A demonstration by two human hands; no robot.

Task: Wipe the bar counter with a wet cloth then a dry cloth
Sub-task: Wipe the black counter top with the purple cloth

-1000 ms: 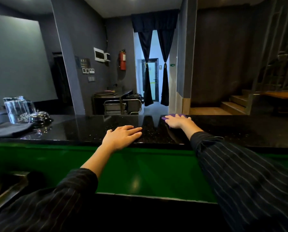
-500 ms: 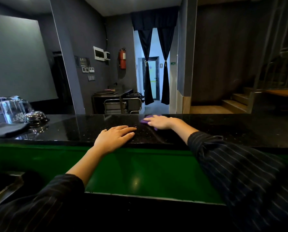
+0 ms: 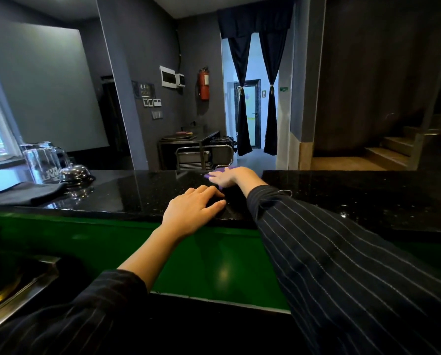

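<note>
On black counter [image 3: 355,201]: right hand [image 3: 228,176] flat, pressing mostly-hidden purple cloth [image 3: 209,175]; left hand [image 3: 191,210] flat, grip released.

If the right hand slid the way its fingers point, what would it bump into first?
The right hand points left along the counter; it would probably meet the silver bell first, though depth is unclear.

The black speckled stone bar counter [image 3: 342,198] is polished and glossy, and the green panel [image 3: 214,252] beneath it shines smooth. A folded dark cloth [image 3: 27,193] looks matt beside clear glass mugs [image 3: 42,162] and a shiny domed metal bell [image 3: 76,172]; the small purple cloth [image 3: 209,176] is matt too.
</note>
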